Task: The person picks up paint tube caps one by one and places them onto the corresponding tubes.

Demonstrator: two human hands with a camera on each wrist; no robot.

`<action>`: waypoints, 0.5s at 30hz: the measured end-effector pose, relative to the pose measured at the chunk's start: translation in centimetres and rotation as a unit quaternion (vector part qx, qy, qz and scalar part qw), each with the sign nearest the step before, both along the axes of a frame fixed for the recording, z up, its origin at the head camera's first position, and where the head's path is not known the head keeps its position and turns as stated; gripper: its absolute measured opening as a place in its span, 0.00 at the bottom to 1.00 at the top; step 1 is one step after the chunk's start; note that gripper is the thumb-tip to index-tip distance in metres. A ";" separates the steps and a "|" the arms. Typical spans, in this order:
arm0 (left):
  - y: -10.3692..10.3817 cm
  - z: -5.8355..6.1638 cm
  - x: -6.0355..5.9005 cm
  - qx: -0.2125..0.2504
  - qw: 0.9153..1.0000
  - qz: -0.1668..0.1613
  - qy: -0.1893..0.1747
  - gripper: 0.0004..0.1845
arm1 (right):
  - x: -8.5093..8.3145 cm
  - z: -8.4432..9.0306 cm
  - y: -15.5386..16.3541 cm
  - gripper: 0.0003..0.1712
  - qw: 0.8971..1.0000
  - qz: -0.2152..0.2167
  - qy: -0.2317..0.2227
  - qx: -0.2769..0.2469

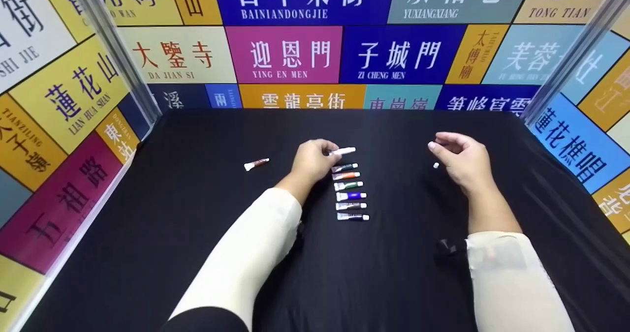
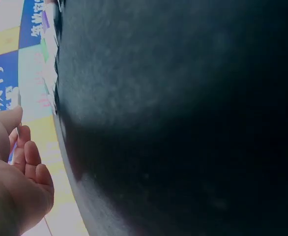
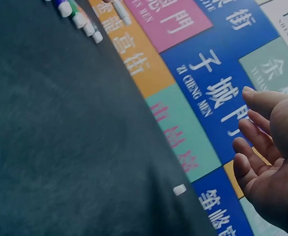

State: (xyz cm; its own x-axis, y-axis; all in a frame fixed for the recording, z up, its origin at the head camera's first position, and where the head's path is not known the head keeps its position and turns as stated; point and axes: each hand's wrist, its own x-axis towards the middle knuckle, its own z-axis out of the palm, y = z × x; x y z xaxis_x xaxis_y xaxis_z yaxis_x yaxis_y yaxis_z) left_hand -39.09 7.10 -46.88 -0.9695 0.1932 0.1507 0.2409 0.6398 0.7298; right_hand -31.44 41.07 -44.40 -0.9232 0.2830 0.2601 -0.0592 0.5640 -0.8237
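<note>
A white paint tube [image 1: 346,151] is pinched between the thumb and fingers of my left hand [image 1: 313,159], at the far end of a column of small paint tubes. The right wrist view shows its capped end too. Just below it lie a dark teal tube [image 1: 345,167], an orange tube [image 1: 346,176] and a green tube [image 1: 349,186]. My right hand [image 1: 462,161], its fingers loosely bent, holds nothing. A small white cap [image 1: 436,165] lies on the cloth beneath its thumb; the right wrist view shows the same cap [image 3: 179,190] apart from the hand.
A purple tube [image 1: 352,196], a grey tube [image 1: 351,206] and a dark tube [image 1: 353,217] continue the column toward me. A brownish-red tube [image 1: 257,164] lies left of my left hand. Black cloth [image 1: 393,273] covers the table, and colourful sign panels [image 1: 290,54] stand around it.
</note>
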 end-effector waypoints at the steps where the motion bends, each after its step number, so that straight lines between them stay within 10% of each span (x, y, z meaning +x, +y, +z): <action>1: 0.0 -0.1 -0.2 -0.003 1.000 0.004 -0.004 0.08 | -0.1 -0.3 0.1 0.28 1.000 0.000 -0.002 0.001; 15: 0.2 -0.8 -1.2 -0.002 0.998 0.019 -0.064 0.09 | -1.4 -3.7 1.8 0.32 0.998 -0.015 -0.065 -0.001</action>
